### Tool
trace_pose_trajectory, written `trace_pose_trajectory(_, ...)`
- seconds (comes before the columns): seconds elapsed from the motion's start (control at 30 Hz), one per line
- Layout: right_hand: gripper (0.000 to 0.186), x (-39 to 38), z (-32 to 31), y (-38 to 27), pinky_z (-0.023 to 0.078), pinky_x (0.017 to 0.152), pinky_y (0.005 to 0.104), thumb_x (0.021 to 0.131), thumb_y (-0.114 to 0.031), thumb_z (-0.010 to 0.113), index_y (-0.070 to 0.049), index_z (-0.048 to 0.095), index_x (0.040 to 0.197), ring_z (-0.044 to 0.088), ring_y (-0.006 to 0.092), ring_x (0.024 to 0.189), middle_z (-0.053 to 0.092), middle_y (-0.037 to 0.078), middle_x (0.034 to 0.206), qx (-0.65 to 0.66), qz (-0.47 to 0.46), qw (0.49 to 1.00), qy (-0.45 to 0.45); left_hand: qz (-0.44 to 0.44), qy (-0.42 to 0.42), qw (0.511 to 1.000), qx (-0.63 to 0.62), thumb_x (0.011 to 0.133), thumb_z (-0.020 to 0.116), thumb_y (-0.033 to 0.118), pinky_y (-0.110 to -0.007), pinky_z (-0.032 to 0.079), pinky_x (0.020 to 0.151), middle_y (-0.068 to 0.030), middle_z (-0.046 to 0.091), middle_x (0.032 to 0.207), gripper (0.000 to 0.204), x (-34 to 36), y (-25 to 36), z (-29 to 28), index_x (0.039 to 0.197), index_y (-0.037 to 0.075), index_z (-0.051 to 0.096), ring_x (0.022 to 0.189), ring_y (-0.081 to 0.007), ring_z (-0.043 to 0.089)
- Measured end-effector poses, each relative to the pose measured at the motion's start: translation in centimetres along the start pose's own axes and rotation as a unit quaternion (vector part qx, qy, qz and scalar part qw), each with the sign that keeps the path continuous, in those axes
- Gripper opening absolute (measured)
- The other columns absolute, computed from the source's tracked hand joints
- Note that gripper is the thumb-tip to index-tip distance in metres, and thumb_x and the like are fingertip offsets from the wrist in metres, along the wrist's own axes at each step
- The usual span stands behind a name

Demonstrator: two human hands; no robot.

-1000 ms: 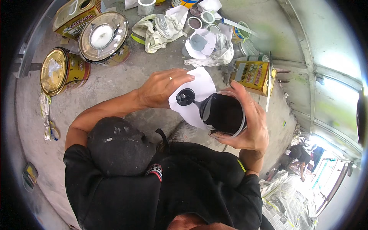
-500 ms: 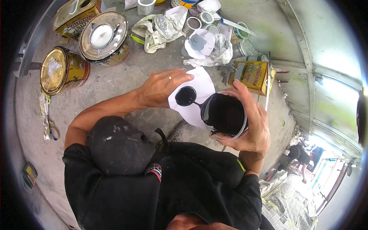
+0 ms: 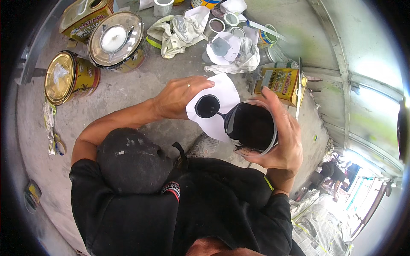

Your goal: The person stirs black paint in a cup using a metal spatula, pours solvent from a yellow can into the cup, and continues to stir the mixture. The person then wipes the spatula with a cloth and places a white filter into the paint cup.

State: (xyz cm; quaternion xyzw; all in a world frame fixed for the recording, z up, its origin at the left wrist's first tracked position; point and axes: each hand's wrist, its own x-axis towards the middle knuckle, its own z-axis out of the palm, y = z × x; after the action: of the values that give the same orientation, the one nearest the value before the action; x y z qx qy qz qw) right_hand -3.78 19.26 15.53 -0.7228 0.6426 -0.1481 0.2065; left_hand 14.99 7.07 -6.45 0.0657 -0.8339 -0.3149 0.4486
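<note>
My left hand (image 3: 179,98) is closed on the edge of a white paper cone (image 3: 224,90), which looks like a paint strainer. A round pool of glossy black paint (image 3: 207,106) lies inside it. In my right hand (image 3: 289,143) is a clear plastic cup (image 3: 273,144), gripped around its side and tipped to the left. Black liquid fills much of the cup's visible inside. From its lip a thin black stream runs into the cone. Whatever is under the cone is hidden.
Paint tins (image 3: 113,40) stand at the far left, and a yellow thinner can (image 3: 279,85) at the far right. Stained rags (image 3: 175,36), used cups (image 3: 215,25) and another strainer (image 3: 225,48) lie beyond my hands. A person (image 3: 335,173) bends over in the right background.
The black pool in the cone looks slightly wider. The stream still runs, and both hands have hardly moved, the right one shifting slightly to the right.
</note>
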Motion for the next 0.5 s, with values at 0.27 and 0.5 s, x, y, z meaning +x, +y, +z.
trace_pose_trajectory(0.27, 0.104, 0.2, -0.2, -0.8, 0.052, 0.092, 0.0435, 0.051, -0.018, 0.091, 0.002, 0.046, 0.143, 0.065, 0.0400, 0.107, 0.067, 0.021, 0.118, -0.021, -0.025, 0.999, 0.008, 0.001, 0.000, 1.000, -0.029, 0.067, 0.090, 0.027, -0.043, 0.058, 0.088, -0.0183, 0.067, 0.115, 0.081, -0.2, 0.1, 0.2, 0.133, 0.003, 0.048, 0.099, -0.0363, 0.070)
trace_pose_trajectory(0.5, 0.105, 0.2, -0.2, -1.3, 0.053, 0.090, 0.0442, 0.050, -0.016, 0.092, 0.003, 0.046, 0.142, 0.066, 0.0403, 0.106, 0.067, 0.021, 0.117, -0.023, -0.044, 0.999, 0.018, 0.022, 0.019, 0.999, -0.024, 0.066, 0.090, 0.029, -0.043, 0.058, 0.088, -0.0200, 0.067, 0.112, 0.083, 0.0, 0.0, 0.3, 0.133, 0.003, 0.048, 0.099, -0.0364, 0.070)
